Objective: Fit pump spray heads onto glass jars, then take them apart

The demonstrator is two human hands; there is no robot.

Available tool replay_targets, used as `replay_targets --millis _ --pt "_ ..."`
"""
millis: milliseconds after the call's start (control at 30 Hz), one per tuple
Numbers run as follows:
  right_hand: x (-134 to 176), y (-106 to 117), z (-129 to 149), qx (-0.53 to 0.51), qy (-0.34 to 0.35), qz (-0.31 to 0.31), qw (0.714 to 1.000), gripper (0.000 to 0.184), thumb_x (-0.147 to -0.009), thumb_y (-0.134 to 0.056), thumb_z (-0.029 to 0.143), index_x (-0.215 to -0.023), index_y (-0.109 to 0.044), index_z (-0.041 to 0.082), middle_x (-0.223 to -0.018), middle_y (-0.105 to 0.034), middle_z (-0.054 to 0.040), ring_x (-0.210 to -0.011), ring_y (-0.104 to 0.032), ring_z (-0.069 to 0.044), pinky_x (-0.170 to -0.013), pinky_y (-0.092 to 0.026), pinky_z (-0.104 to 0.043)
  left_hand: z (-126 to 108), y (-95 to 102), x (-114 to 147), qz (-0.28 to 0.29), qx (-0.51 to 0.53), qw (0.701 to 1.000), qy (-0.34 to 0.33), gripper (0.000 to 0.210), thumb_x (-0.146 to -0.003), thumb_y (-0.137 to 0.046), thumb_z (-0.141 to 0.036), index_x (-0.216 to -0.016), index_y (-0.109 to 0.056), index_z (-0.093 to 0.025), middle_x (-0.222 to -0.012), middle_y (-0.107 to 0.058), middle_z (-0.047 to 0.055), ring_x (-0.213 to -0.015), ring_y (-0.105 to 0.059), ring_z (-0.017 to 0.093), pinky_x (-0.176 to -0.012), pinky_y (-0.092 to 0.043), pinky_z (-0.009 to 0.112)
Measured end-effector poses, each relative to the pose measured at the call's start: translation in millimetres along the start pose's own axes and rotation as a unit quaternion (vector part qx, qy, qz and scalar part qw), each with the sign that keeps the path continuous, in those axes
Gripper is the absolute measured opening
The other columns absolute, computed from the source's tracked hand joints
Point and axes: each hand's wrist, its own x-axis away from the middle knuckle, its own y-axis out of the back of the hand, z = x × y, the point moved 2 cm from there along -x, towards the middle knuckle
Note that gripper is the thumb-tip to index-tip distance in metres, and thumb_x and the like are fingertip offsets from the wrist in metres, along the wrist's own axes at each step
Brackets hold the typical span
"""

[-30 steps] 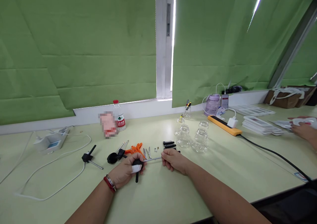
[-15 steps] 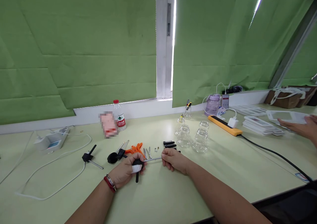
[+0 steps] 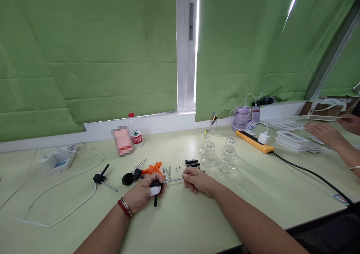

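My left hand (image 3: 146, 192), its thumb wrapped in white, closes round the black head of a black-headed piece with a metal rod (image 3: 172, 180). A short black bar sticks out below that hand. The far end of the rod is pinched by the fingertips of my right hand (image 3: 198, 180), which hide its tip. Just beyond lie orange spring clamps (image 3: 153, 168), metal bolts (image 3: 168, 173), tiny metal parts (image 3: 177, 169) and black toothed pieces (image 3: 192, 163). A similar black piece with a rod (image 3: 100, 178) rests to the left, and a round black part (image 3: 128, 178) sits by the clamps.
Several clear glass jars (image 3: 227, 159) stand right of centre. Behind are a water bottle (image 3: 136, 132) and a purple jug (image 3: 241, 118). An orange power strip (image 3: 254, 141) trails a black cable; a white cable (image 3: 70, 213) loops left. Another person's hands (image 3: 323, 136) work near stacked white frames (image 3: 296, 141).
My hands and the rod stay almost still. At the right, the other person's hands have shifted back, the white frame between them now tilted nearly edge-on.
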Motion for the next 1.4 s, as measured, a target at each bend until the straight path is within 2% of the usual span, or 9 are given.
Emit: replay_targets --millis 200,667,900,1400 --pt "0.5 -0.6 -1.6 0.010 0.001 -0.001 1.000 0.022 -0.080 -0.054 0.040 -0.079 -0.048 0.019 -0.064 -0.057 0.0030 -0.043 -0.043 -0.005 -0.037 -0.034 -0.016 -0.5 0.2 -0.5 -0.001 -0.008 1.000 0.004 0.020 -0.072 -0.067 -0.018 -0.087 -0.054 -0.019 -0.088 -0.057 0.003 -0.074 -0.054 0.014 -0.074 -0.040 0.031" --pt "-1.6 -1.5 -3.0 0.014 -0.002 -0.014 1.000 0.035 -0.084 -0.043 0.049 -0.071 -0.049 0.017 -0.060 -0.055 0.0020 -0.041 -0.042 -0.005 -0.036 -0.033 -0.016 1.4 2.0 0.0 0.004 -0.005 1.000 0.000 0.020 -0.073 -0.066 -0.016 -0.088 -0.053 -0.019 -0.089 -0.058 0.003 -0.075 -0.054 0.014 -0.074 -0.039 0.030" --pt "2.4 -1.0 1.3 0.015 0.006 0.008 1.000 0.022 -0.076 -0.058 0.038 -0.081 -0.049 0.018 -0.062 -0.056 0.0038 -0.043 -0.043 -0.005 -0.038 -0.035 -0.016 2.4 3.0 -0.8 -0.003 -0.009 1.000 0.001 0.022 -0.071 -0.069 -0.018 -0.087 -0.054 -0.019 -0.089 -0.057 0.003 -0.074 -0.054 0.014 -0.072 -0.039 0.029" --pt "-1.0 -3.5 -2.0 0.018 -0.002 -0.006 1.000 0.016 -0.076 -0.056 0.032 -0.073 -0.048 0.018 -0.059 -0.054 0.0044 -0.040 -0.040 -0.004 -0.036 -0.031 -0.015 1.1 1.1 0.1 0.002 0.001 1.000 0.005 0.020 -0.071 -0.069 -0.018 -0.087 -0.056 -0.020 -0.090 -0.058 0.004 -0.074 -0.054 0.015 -0.073 -0.038 0.031"
